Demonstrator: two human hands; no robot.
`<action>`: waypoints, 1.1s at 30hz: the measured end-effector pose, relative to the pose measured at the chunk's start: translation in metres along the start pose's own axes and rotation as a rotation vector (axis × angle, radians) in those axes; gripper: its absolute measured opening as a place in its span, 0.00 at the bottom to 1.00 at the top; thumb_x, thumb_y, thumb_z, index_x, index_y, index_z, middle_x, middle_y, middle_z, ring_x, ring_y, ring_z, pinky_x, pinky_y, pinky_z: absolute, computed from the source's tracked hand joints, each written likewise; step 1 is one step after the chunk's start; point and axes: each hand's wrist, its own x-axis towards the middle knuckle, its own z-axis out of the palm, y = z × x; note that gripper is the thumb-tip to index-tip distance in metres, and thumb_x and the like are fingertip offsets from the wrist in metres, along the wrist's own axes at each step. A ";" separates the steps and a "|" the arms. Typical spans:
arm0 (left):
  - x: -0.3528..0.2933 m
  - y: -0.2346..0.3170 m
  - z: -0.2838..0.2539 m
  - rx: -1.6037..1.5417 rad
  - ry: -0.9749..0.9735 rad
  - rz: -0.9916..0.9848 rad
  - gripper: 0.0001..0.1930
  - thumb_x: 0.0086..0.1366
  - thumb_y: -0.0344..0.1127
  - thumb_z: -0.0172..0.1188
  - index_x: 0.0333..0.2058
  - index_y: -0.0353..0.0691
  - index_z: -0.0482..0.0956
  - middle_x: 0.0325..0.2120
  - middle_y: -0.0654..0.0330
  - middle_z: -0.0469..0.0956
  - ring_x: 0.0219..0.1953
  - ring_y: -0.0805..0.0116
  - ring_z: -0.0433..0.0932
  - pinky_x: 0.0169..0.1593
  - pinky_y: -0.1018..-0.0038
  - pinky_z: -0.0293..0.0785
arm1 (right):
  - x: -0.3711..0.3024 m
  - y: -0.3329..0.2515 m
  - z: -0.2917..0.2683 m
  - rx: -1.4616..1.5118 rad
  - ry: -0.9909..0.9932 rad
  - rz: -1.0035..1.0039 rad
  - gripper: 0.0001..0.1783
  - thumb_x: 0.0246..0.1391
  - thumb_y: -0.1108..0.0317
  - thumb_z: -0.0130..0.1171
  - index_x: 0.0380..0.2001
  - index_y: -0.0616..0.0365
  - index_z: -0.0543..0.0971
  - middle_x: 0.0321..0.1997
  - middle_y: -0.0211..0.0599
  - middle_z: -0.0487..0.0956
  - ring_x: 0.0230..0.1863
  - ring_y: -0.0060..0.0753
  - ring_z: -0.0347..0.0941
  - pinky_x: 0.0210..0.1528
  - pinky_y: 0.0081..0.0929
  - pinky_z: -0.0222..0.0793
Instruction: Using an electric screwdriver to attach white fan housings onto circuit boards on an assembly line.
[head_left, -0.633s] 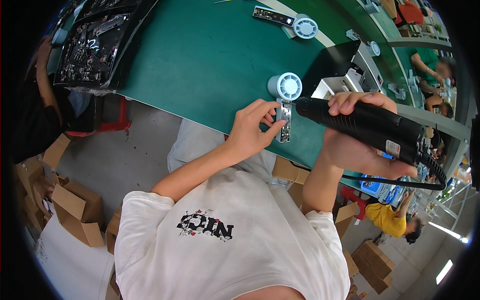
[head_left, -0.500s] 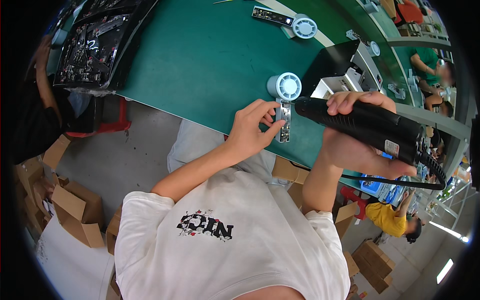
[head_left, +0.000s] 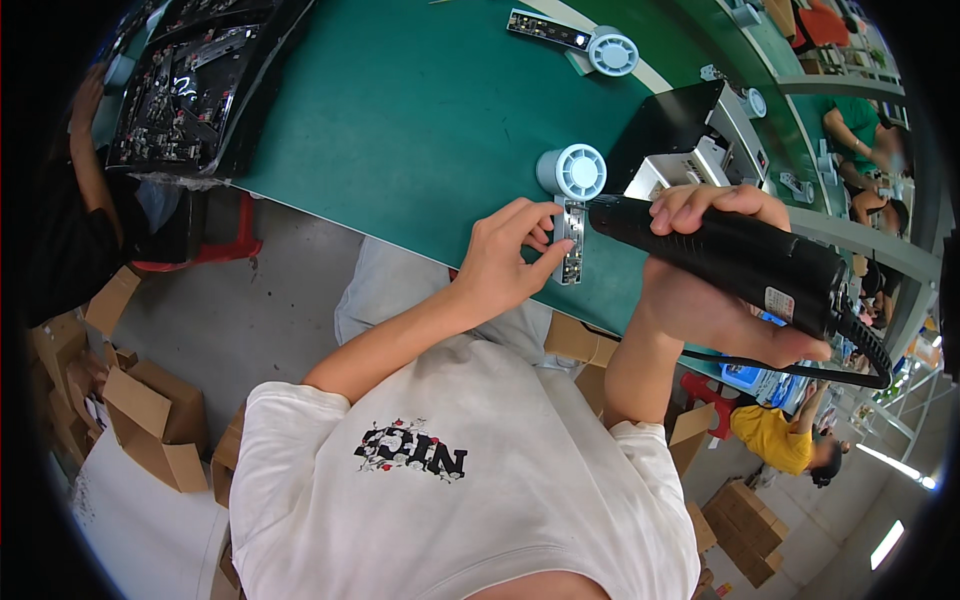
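Note:
My right hand (head_left: 690, 300) is wrapped round a black electric screwdriver (head_left: 745, 248), its cord curling from the rear end. The screwdriver lies nearly level, its front end at the upper part of a handheld fan's handle. That light blue handheld fan (head_left: 580, 172) rests on the green table, its handle pointing toward me, with a circuit board (head_left: 570, 262) exposed in it. Thumb and fingers of my left hand (head_left: 500, 255) are closed on the handle from the left. Whether the tip touches a screw is too small to tell.
Another opened fan (head_left: 612, 52) lies at the far side of the green table (head_left: 400, 120). A black and silver machine (head_left: 665, 135) stands right of my fan. At the left is a black tray (head_left: 180, 110) of small parts. Cardboard boxes (head_left: 150, 410) sit on the floor; co-workers are nearby.
Almost nothing differs: the view has shifted very slightly, and both hands keep the same hold on the fan and the electric screwdriver.

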 end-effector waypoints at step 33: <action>0.002 0.004 0.000 -0.150 0.068 -0.055 0.13 0.54 0.26 0.71 0.39 0.34 0.80 0.27 0.59 0.78 0.25 0.74 0.78 0.29 0.80 0.76 | 0.000 -0.025 0.001 0.039 -0.021 0.034 0.66 0.30 0.07 0.42 0.38 0.71 0.70 0.25 0.47 0.73 0.25 0.40 0.72 0.30 0.35 0.71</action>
